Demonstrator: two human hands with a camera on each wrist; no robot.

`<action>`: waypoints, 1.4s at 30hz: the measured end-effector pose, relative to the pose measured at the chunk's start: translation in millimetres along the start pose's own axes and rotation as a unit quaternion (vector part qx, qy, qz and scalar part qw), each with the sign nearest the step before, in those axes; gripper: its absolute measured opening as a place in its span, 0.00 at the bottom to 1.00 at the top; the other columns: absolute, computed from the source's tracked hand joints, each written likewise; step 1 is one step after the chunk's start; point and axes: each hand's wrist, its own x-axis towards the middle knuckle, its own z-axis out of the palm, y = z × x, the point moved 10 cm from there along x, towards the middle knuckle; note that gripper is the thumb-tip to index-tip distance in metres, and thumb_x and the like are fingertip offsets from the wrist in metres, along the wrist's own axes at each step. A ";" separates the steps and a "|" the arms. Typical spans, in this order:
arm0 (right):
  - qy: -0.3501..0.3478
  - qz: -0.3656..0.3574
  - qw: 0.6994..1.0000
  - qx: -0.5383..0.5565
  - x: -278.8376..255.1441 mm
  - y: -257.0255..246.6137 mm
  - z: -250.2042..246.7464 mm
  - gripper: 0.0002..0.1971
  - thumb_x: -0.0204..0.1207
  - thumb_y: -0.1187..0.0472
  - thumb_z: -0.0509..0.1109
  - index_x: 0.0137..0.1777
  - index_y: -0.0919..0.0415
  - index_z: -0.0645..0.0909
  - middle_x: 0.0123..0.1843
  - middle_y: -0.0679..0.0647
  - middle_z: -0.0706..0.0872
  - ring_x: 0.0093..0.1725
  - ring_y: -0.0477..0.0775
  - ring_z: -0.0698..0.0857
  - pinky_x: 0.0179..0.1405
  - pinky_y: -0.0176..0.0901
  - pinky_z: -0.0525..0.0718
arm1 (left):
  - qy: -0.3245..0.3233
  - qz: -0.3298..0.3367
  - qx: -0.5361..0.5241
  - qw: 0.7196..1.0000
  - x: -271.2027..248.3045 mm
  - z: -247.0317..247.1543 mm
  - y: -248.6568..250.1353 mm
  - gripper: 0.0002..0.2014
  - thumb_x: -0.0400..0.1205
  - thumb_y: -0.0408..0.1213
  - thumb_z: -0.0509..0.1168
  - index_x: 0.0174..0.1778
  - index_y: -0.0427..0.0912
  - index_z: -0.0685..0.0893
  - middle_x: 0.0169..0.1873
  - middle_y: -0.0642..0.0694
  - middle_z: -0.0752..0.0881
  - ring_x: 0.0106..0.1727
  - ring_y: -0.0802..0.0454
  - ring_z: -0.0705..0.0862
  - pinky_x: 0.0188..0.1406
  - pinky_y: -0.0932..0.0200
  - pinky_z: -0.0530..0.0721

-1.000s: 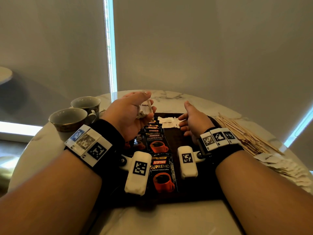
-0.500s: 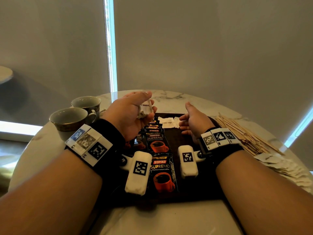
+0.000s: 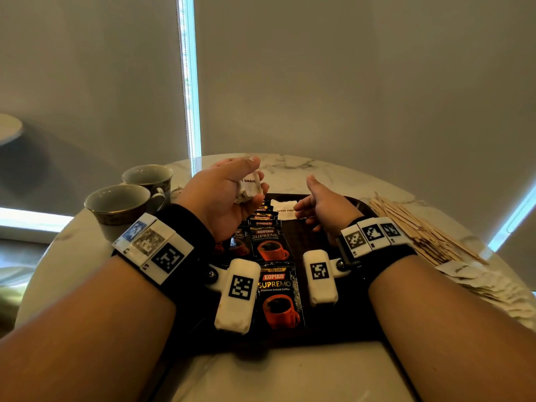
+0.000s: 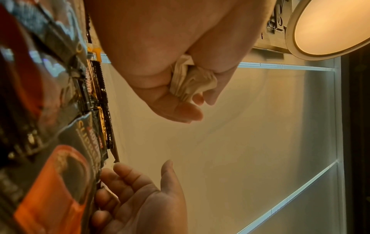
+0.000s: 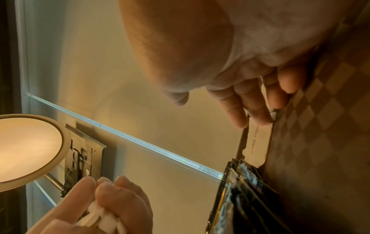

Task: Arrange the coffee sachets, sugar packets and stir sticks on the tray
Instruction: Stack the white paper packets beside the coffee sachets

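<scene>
From the head view, the left hand (image 3: 223, 195) grips a bunch of sugar packets (image 3: 249, 189) above the tray (image 3: 356, 320), where coffee sachets (image 3: 278, 294) already lie in an overlapping row. The right hand (image 3: 324, 210), fingers loose, touches a placed sugar packet (image 3: 285, 210). Stir sticks (image 3: 420, 227) and more packets (image 3: 478, 280) wait on the table (image 3: 290, 378), so roughly half seems left.

The left wrist view shows the packets crumpled in curled fingers (image 4: 186, 110).

The right wrist view shows relaxed fingertips (image 5: 258, 117) pressing the flat packet, holding nothing
</scene>
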 end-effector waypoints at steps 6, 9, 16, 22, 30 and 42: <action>-0.001 -0.005 1.000 0.000 -1.6 -0.7 -0.8 0.39 0.86 0.32 0.44 0.51 0.63 0.86 0.59 0.63 0.89 0.45 0.54 0.81 0.43 0.48 0.76 | -0.001 -0.001 -0.011 1.000 1.2 -0.3 -1.4 0.09 0.85 0.39 0.70 0.57 0.39 0.82 0.48 0.40 0.85 0.43 0.48 0.86 0.25 0.63 0.84; 0.010 -0.014 0.999 0.034 0.5 -0.1 -6.0 0.38 0.86 0.31 0.45 0.49 0.61 0.87 0.55 0.60 0.91 0.45 0.54 0.83 0.45 0.51 0.78 | -0.011 -0.010 -0.025 1.000 -0.1 2.0 -2.6 0.08 0.84 0.40 0.70 0.52 0.39 0.83 0.50 0.39 0.82 0.44 0.47 0.85 0.26 0.63 0.85; 0.020 -0.141 0.964 0.223 -21.3 -32.0 -19.2 0.22 0.80 0.38 0.65 0.48 0.60 0.84 0.36 0.52 0.85 0.39 0.52 0.81 0.31 0.44 0.76 | -0.057 -0.016 -0.052 0.997 -7.8 12.3 2.0 0.16 0.85 0.26 0.54 0.63 0.36 0.84 0.63 0.29 0.81 0.57 0.33 0.89 0.43 0.52 0.93; -0.117 -0.226 0.957 0.138 -65.2 -68.2 15.9 0.11 0.72 0.54 0.79 0.48 0.58 0.84 0.38 0.53 0.87 0.34 0.49 0.80 0.27 0.40 0.74 | -0.070 0.008 -0.004 0.997 -7.9 16.6 3.4 0.17 0.85 0.25 0.61 0.70 0.36 0.82 0.59 0.32 0.88 0.42 0.43 0.92 0.33 0.56 0.90; -0.076 -0.203 0.897 0.385 -67.9 -72.0 -2.9 0.06 0.81 0.75 0.62 0.48 0.65 0.75 0.47 0.65 0.89 0.45 0.66 0.90 0.32 0.47 0.88 | -0.045 -0.001 0.028 0.999 -8.4 15.1 0.6 0.06 0.85 0.31 0.65 0.55 0.43 0.86 0.51 0.38 0.85 0.39 0.48 0.85 0.28 0.61 0.83; -0.083 -0.234 0.919 0.307 -69.2 -75.2 9.9 0.03 0.79 0.68 0.72 0.50 0.63 0.82 0.41 0.60 0.88 0.35 0.58 0.83 0.22 0.40 0.77 | -0.051 0.008 0.038 0.998 -6.6 16.2 1.0 0.08 0.83 0.23 0.66 0.43 0.41 0.81 0.41 0.38 0.86 0.34 0.49 0.87 0.26 0.62 0.87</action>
